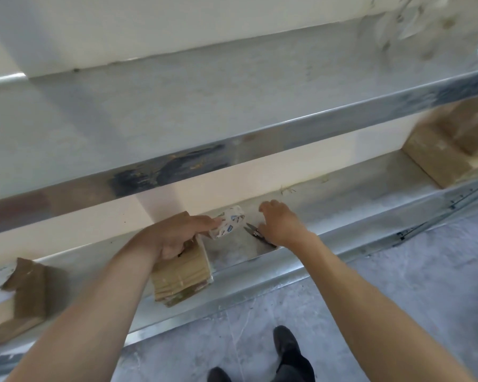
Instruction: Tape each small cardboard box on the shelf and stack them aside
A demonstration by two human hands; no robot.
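A small cardboard box (pixel 182 274) stands on the lower metal shelf (pixel 356 194), its seams shiny with clear tape. My left hand (pixel 174 235) grips the box from above, the thumb down its near face. The forefinger stretches out to a white tape roll with blue print (pixel 229 223), which lies just right of the box. A pair of small metal snips (pixel 252 230) lies on the shelf right of the roll, blades pointing left. My right hand (pixel 280 224) covers the snips' handles, thumb spread away. Whether it grips them is hidden.
A cardboard box with raised flaps (pixel 20 299) sits at the shelf's left end. Stacked cardboard boxes (pixel 439 153) stand at its far right. An upper metal shelf (pixel 232 106) overhangs the work spot. Below the shelf's raised front lip is grey floor with my black shoes (pixel 286 346).
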